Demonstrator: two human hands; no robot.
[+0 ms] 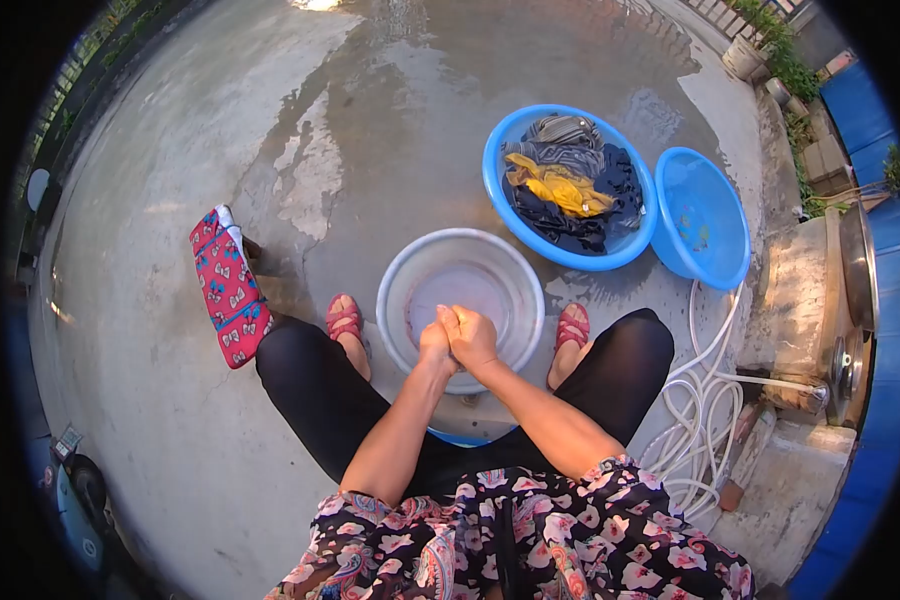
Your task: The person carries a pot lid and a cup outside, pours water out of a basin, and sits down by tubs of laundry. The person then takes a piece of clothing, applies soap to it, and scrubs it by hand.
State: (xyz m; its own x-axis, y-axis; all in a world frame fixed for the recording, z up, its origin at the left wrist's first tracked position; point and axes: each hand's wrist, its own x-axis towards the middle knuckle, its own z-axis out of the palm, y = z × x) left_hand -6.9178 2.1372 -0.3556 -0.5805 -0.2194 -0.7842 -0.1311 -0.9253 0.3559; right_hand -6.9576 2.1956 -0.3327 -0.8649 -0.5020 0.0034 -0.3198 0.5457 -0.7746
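Both my hands are closed and pressed together above a translucent whitish basin (394, 300) that stands between my feet. My left hand (434, 340) is on the left side of the pair, its fingers curled. Against it lies my right hand (472, 334), its fingers folded over toward the left one. Whatever they hold, if anything, is hidden inside the fingers. The basin seems to hold some clear or faintly pinkish water.
Ahead to the right, a blue tub (497, 200) holds dark, striped and yellow clothes (560, 190). Beside it tilts a second blue basin (705, 215). A white hose (700, 420) lies coiled at right. Left of my knee is a pink patterned cloth-covered object (228, 290). The concrete is wet.
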